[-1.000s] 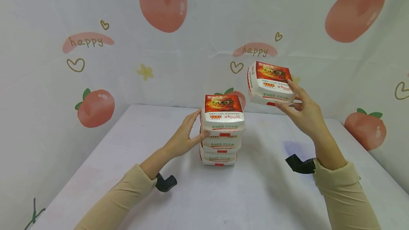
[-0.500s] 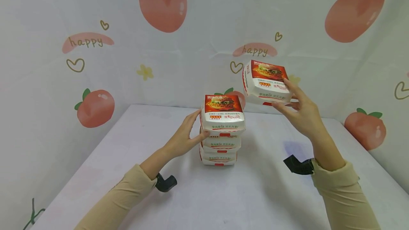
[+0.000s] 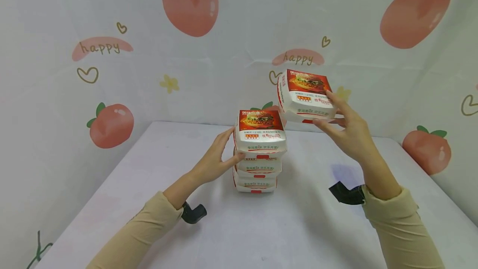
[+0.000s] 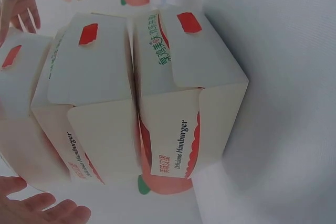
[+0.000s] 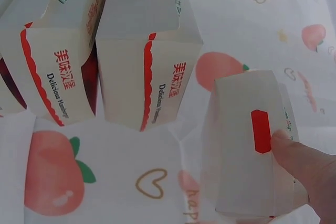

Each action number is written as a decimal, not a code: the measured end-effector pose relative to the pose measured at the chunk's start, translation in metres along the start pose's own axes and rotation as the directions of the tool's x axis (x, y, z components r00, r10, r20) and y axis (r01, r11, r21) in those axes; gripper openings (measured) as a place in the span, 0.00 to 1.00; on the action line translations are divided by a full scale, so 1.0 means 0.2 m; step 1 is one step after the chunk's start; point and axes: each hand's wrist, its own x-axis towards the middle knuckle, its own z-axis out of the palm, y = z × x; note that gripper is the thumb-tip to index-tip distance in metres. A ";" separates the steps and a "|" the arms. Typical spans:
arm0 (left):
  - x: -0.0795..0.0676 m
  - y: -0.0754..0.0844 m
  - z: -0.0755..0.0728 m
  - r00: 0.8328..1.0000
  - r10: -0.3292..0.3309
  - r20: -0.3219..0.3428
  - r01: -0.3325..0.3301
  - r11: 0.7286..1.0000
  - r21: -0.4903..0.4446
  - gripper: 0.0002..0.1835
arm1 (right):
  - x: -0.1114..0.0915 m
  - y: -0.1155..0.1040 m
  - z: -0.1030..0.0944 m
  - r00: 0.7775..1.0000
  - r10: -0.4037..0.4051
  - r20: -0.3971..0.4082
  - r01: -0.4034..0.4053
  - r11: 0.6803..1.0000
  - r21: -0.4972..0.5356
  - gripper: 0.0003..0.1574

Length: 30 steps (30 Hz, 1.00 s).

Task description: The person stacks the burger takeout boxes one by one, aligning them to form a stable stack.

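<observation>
In the head view, three burger boxes stand stacked, white with red tabs and a burger picture on the top box [image 3: 261,134]. My left hand [image 3: 210,163] touches the top box at its left front corner, thumb at the front and fingers along the left side. In the left wrist view its fingertips [image 4: 52,208] lie loosely extended beside that box. My right hand [image 3: 351,134] holds another burger box [image 3: 308,96] in the air, right of and above the stack, slightly tilted. Its thumb [image 5: 294,150] presses by the red tab in the right wrist view; other fingers are partly hidden.
The stack stands on a white-covered table [image 3: 239,227]. Behind it hangs a white cloth [image 3: 231,65] printed with peaches and hearts. A black strap [image 3: 347,193] juts from the right wrist and another strap [image 3: 194,213] from the left. A green cord [image 3: 38,252] lies at the lower left.
My right hand has carried its burger box left, nearer to the stack, and slightly up. The left hand and the stack have stayed in place.
</observation>
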 end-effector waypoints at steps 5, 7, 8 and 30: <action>0.00 0.00 0.00 1.000 0.003 0.000 -0.003 1.000 0.001 0.43 | 0.00 -0.02 0.01 0.999 -0.036 -0.004 0.036 0.999 0.019 0.48; 0.00 0.00 0.00 1.000 0.003 -0.001 -0.003 1.000 0.001 0.43 | 0.00 -0.03 0.02 0.999 -0.047 -0.005 0.047 0.999 0.024 0.48; 0.00 0.00 0.00 1.000 0.004 -0.002 -0.004 1.000 0.001 0.42 | 0.00 -0.04 0.02 0.999 -0.047 -0.002 0.047 0.999 0.026 0.48; 0.00 0.00 0.00 1.000 0.004 -0.008 -0.004 1.000 0.004 0.42 | -0.01 -0.12 0.11 0.994 -0.089 0.058 0.086 0.995 0.059 0.47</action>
